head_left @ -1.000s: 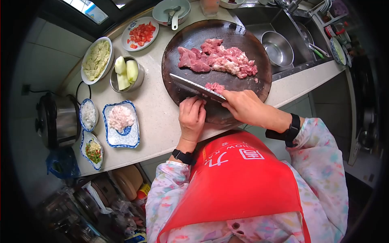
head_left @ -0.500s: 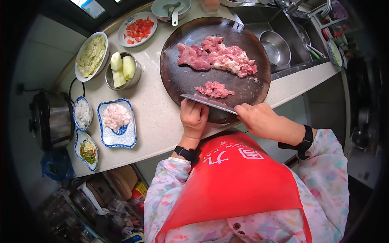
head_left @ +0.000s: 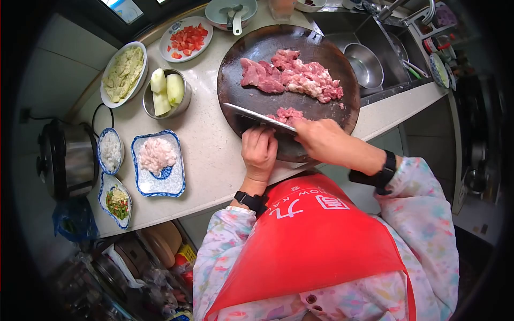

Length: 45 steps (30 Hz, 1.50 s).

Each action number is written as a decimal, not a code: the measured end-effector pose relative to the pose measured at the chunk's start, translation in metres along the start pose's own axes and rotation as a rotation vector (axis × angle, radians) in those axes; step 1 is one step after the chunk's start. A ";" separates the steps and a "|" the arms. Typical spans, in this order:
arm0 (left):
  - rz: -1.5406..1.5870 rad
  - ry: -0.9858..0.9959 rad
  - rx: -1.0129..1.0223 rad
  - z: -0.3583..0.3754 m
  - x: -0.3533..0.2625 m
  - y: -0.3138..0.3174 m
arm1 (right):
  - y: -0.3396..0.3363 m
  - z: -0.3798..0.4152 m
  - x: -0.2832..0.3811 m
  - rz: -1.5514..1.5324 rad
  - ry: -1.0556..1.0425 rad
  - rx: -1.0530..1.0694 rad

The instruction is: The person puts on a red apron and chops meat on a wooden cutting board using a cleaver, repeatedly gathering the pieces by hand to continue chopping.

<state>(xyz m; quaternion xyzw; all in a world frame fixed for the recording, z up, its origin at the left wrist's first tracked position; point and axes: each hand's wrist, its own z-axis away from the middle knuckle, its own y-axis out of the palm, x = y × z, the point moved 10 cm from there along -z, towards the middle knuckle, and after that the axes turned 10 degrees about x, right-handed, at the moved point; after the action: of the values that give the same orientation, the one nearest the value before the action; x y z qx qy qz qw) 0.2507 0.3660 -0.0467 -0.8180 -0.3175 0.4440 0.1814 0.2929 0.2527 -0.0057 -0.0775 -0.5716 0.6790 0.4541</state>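
Head view, and here's the change: the right hand (head_left: pixel 329 143) has swung left and away from the apron (head_left: pixel 313 241), bringing the knife (head_left: pixel 257 115) up over the near part of the round chopping board (head_left: pixel 254 45). Half a second ago the blade lay lower and nearer, with the small heap of cut meat (head_left: pixel 287 114) in full sight beyond it; now blade and knuckles mask part of that heap. Reads to me as one stroke in a run of slicing, with the cutting far from finished: a thick piece of meat (head_left: pixel 261 76) and a larger heap of chopped meat (head_left: pixel 313 80) sit on the far side.

And the fingers! The right ones are wrapped tight around the knife, its handle hidden inside the grip. The left hand (head_left: pixel 259 152) is curled at the board's near edge, fingertips bunched just beside the blade; whether they pin any meat, I can't tell. The small heap lies across the blade from those left fingers, close by the right hand's knuckles. The larger heap is farther off, clear of both hands.
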 end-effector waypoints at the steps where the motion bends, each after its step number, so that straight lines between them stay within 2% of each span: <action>1: 0.004 0.004 -0.004 -0.001 0.001 -0.001 | 0.006 0.008 -0.012 -0.028 0.101 0.081; 5: 0.021 0.034 -0.013 0.000 -0.002 -0.003 | -0.006 0.022 -0.015 -0.036 0.162 -0.039; 7: 0.033 0.039 -0.004 0.000 0.000 -0.001 | -0.010 0.020 0.003 -0.015 0.025 -0.110; 12: -0.013 0.031 -0.026 0.001 -0.001 -0.002 | -0.008 0.025 0.009 0.076 -0.071 -0.016; 14: -0.029 0.009 -0.002 0.002 0.001 0.001 | -0.001 0.030 0.003 0.181 -0.047 0.096; 16: -0.035 -0.009 0.030 0.000 0.004 0.006 | -0.001 0.021 0.005 0.181 -0.065 0.086; 18: -0.067 0.029 -0.022 -0.003 -0.003 0.000 | 0.004 0.003 0.014 0.175 -0.080 0.083; 20: -0.062 0.014 -0.008 -0.003 -0.005 0.000 | 0.002 -0.026 0.028 0.145 -0.171 0.014; 22: -0.035 -0.002 0.016 -0.003 -0.003 0.001 | 0.002 -0.033 0.016 0.104 -0.182 -0.022; 23: -0.010 -0.008 0.027 -0.002 -0.003 0.002 | -0.004 -0.035 0.013 0.063 -0.182 -0.053; 24: -0.018 0.006 -0.008 -0.003 -0.005 0.000 | -0.008 -0.034 -0.005 -0.021 -0.051 -0.009; 29: -0.023 0.004 -0.036 -0.001 -0.004 -0.002 | -0.020 0.010 0.002 0.022 -0.118 -0.031; 32: -0.037 0.016 -0.030 0.003 -0.002 0.000 | -0.004 0.023 0.000 0.146 -0.141 0.161; 36: -0.029 0.006 -0.020 0.002 -0.001 0.001 | -0.003 0.020 -0.002 0.149 -0.132 0.180; 39: -0.047 0.010 -0.029 -0.001 -0.003 0.000 | -0.003 -0.013 0.020 0.088 -0.188 0.154; 43: -0.022 0.023 0.007 -0.004 -0.005 0.000 | -0.001 -0.025 0.011 -0.018 -0.203 -0.037; 45: -0.015 0.043 -0.011 -0.005 -0.007 -0.002 | -0.011 -0.018 -0.008 -0.048 -0.034 -0.048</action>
<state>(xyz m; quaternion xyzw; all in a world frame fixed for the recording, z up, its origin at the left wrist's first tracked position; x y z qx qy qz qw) 0.2511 0.3627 -0.0391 -0.8260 -0.3220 0.4232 0.1869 0.3145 0.2595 -0.0054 -0.0631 -0.5970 0.6551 0.4587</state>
